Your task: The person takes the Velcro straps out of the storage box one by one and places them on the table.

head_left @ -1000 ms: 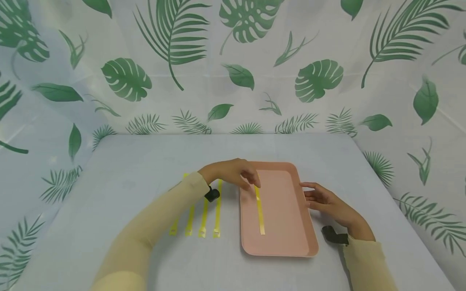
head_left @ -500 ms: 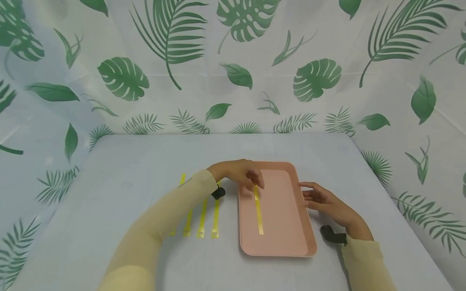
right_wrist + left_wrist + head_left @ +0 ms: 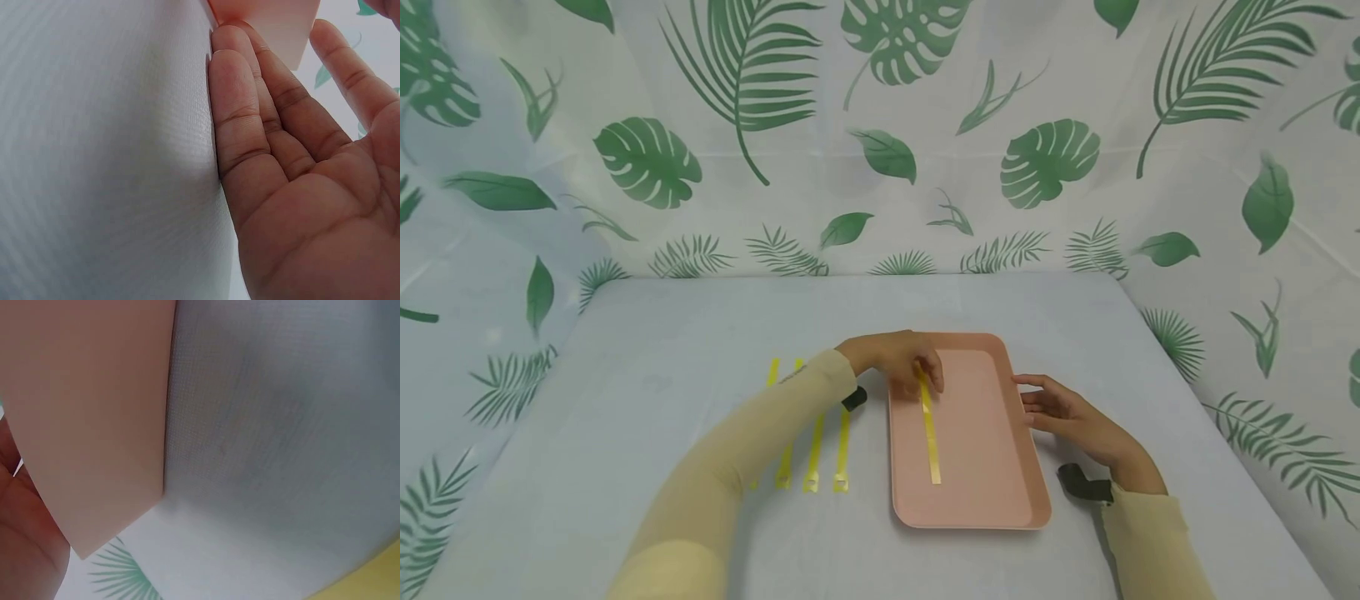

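Observation:
A shallow pink tray (image 3: pixel 977 433) lies on the table, its side wall (image 3: pixel 94 425) large in the left wrist view. Inside it, along its left side, is a flat yellow strip (image 3: pixel 931 450). My left hand (image 3: pixel 901 358) hangs over the tray's far left corner, thumb and fingers bent and spread to either side of the strip's far end, which the hand partly hides. My right hand (image 3: pixel 1067 417) is at the tray's right edge. Its fingers (image 3: pixel 240 119) are nearly straight, with fingertips right at the tray wall.
Several more yellow strips (image 3: pixel 842 450) with wider slotted ends lie side by side left of the tray, partly under the left sleeve (image 3: pixel 775 425). Leaf-patterned cloth (image 3: pixel 887 183) stands behind and beside the pale table (image 3: pixel 685 333).
My left hand has shifted slightly right over the tray, and its thumb and fingers are a little farther apart. The strip and my right hand have stayed put; the head view has drifted slightly.

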`<state>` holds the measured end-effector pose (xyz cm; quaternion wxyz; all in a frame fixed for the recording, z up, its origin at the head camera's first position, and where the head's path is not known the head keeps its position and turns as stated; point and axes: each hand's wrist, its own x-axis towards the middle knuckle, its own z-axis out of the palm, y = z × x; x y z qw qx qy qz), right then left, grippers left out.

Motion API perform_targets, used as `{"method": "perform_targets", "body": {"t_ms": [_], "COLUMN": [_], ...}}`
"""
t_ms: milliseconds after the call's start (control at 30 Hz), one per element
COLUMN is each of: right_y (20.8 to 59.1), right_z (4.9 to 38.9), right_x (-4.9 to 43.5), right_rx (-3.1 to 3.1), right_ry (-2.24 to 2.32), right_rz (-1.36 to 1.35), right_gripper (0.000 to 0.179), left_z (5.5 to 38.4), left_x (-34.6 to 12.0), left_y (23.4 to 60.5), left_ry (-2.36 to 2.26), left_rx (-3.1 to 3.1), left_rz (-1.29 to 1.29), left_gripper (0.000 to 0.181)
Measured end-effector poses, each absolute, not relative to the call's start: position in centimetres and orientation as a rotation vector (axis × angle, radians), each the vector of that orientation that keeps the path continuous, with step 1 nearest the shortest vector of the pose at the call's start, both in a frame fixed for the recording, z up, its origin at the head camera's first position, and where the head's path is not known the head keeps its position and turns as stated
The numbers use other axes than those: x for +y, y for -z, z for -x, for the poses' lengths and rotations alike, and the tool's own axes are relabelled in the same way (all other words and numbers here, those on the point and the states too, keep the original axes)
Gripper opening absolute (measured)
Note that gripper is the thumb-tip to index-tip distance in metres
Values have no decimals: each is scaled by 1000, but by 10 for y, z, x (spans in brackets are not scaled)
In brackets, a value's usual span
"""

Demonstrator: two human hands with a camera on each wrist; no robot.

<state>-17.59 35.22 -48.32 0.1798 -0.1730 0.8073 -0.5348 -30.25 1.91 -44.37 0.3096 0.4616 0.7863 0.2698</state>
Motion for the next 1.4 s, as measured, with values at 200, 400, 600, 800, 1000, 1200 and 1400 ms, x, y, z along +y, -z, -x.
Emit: {"method": "perform_targets", "body": {"t_ms": [200,400,600,800,1000,1200,1400], "right_y": [485,485,485,485,484,484,484], "right_z": [176,177,176,176,176,175,176], "right_x": [353,353,352,352,352,352,353], "right_rx": [2279,2282,2283,2287,2277,2280,2282], "right_ry": [1505,1498,1511,1505,1517,1528,1513], "right_rz": [477,467,489,485,487,503,469], "right_gripper": [59,59,58,58,58,57,59], "left_z": [304,305,306,306,306,304,304], "left_x": [26,31,34,37,38,38,39], "left_y": [446,449,452,452,451,449,450], "left_ry": [-665,-630,-591,-524,-488,-443,-441], "left_rx": [2085,2089,2103,2145,2165,2195,2188], "left_rz": [-1202,-1177,-1188,-1195,-1215,-1256,-1260], "left_gripper": [31,28,26,23,18,17,17]}}
